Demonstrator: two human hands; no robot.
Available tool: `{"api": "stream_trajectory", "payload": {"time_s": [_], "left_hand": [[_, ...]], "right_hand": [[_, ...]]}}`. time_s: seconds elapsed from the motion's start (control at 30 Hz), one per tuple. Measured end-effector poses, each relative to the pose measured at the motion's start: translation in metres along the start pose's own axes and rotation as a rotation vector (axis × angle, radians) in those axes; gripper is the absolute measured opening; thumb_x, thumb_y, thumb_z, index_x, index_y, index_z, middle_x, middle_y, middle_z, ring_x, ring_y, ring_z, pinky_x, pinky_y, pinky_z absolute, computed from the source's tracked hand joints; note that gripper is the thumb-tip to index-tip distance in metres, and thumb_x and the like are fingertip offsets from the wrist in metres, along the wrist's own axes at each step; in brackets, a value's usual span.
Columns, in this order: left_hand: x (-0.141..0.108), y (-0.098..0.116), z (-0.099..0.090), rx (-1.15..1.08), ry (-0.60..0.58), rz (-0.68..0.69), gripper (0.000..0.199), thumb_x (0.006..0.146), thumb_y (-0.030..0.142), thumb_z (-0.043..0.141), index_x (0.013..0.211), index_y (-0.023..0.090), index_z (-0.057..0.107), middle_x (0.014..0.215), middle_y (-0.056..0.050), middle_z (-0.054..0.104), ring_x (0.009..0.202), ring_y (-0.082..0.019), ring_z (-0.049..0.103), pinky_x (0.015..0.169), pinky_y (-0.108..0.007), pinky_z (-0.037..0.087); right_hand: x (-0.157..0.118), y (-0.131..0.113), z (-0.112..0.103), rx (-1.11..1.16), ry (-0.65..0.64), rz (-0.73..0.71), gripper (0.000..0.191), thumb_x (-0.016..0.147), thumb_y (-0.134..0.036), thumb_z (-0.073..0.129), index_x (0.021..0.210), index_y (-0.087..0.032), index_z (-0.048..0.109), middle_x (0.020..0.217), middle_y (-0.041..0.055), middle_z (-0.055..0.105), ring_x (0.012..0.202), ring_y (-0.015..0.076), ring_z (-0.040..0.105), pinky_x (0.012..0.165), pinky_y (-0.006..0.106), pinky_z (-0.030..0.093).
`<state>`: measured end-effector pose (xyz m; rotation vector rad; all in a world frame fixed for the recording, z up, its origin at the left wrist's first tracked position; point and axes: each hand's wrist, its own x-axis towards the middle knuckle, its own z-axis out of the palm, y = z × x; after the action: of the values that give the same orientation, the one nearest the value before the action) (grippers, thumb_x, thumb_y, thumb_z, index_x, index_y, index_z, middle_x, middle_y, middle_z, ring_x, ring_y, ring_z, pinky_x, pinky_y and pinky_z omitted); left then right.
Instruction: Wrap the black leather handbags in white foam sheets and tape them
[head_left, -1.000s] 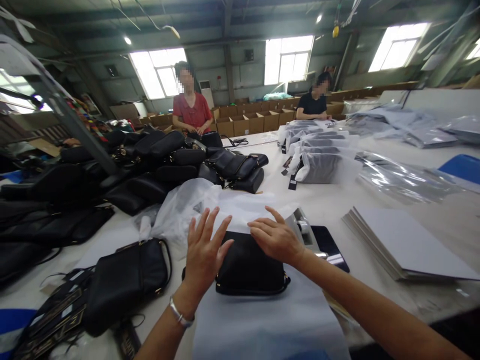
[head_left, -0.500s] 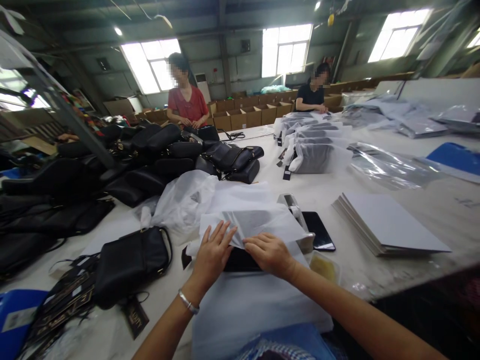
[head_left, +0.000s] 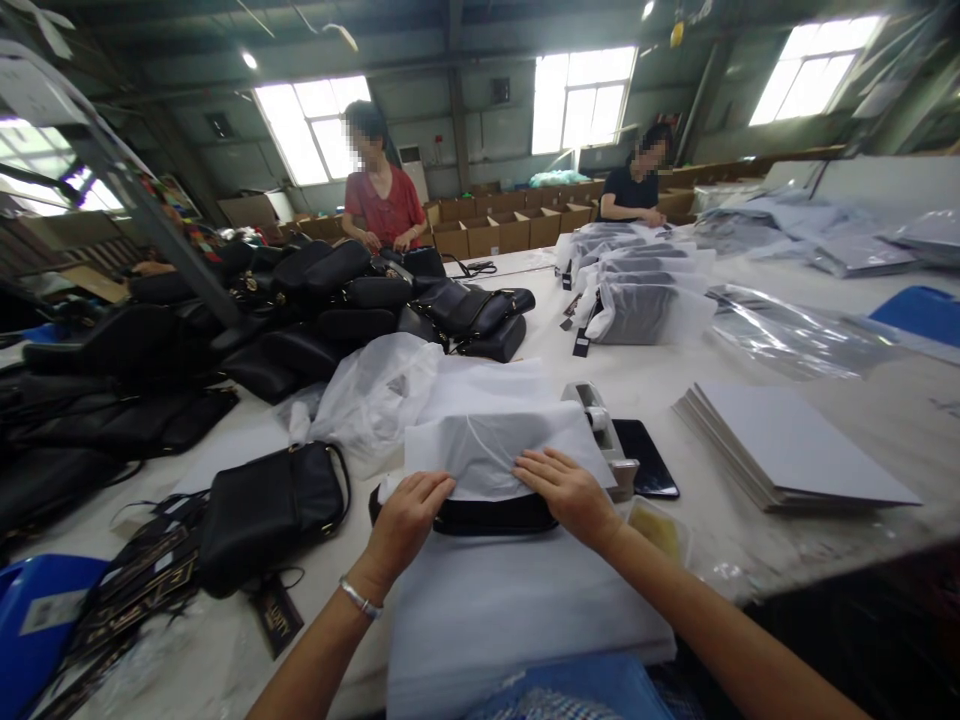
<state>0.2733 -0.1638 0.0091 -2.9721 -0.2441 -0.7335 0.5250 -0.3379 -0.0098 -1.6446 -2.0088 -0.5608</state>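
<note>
A black bag (head_left: 495, 518) lies in front of me, its upper part covered by thin white tissue paper (head_left: 487, 450). At the bag's left end my left hand (head_left: 409, 515), with a silver bracelet on the wrist, rests its outstretched fingers on the paper's lower left corner; its thumb is hidden. My right hand (head_left: 570, 490) lies with straight fingers over the right side of the paper. Beneath the bag is a stack of white sheets (head_left: 517, 610). A tape dispenser (head_left: 600, 430) stands just beyond my right hand, beside a black phone (head_left: 645, 455).
Left of me are another black bag (head_left: 270, 510), hang tags (head_left: 139, 590) and a blue box (head_left: 45, 620). Black bags (head_left: 330, 320) are heaped farther back. Wrapped bags (head_left: 637, 305) and grey boards (head_left: 802, 445) lie right. Two people (head_left: 382, 205) work across the table.
My hands have moved apart, the left down to the bag's left end and the right toward its right side. The paper lies flatter, and more of the bag's black edge shows.
</note>
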Motion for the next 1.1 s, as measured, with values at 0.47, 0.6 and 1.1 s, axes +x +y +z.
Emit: {"api": "stream_trajectory", "payload": {"time_s": [0.47, 0.6, 1.1], "left_hand": [[-0.018, 0.004, -0.019, 0.117, -0.101, 0.012, 0.028, 0.094, 0.011, 0.051, 0.119, 0.019, 0.062, 0.108, -0.008, 0.071, 0.093, -0.023, 0.066, 0.085, -0.04, 0.054], [-0.006, -0.003, -0.026, 0.238, -0.067, -0.121, 0.049, 0.085, 0.003, 0.055, 0.131, 0.02, 0.058, 0.136, -0.013, 0.061, 0.118, -0.031, 0.06, 0.104, -0.053, 0.044], [-0.022, -0.034, -0.033, 0.193, -0.02, 0.015, 0.037, 0.089, 0.003, 0.043, 0.115, 0.017, 0.067, 0.107, -0.011, 0.076, 0.094, -0.023, 0.072, 0.097, -0.044, 0.054]], "right_hand": [[-0.018, -0.004, 0.0, 0.035, -0.02, -0.031, 0.046, 0.093, -0.001, 0.046, 0.132, -0.019, 0.061, 0.135, 0.0077, 0.064, 0.128, 0.022, 0.057, 0.105, 0.043, 0.052], [-0.018, -0.002, 0.001, 0.061, -0.018, -0.028, 0.05, 0.092, 0.001, 0.043, 0.134, -0.02, 0.06, 0.135, 0.0077, 0.063, 0.128, 0.0214, 0.057, 0.105, 0.043, 0.052], [-0.02, 0.0, 0.003, 0.167, 0.012, 0.039, 0.057, 0.087, 0.004, 0.041, 0.133, -0.023, 0.06, 0.135, 0.0052, 0.064, 0.128, 0.0191, 0.057, 0.108, 0.042, 0.049]]}}
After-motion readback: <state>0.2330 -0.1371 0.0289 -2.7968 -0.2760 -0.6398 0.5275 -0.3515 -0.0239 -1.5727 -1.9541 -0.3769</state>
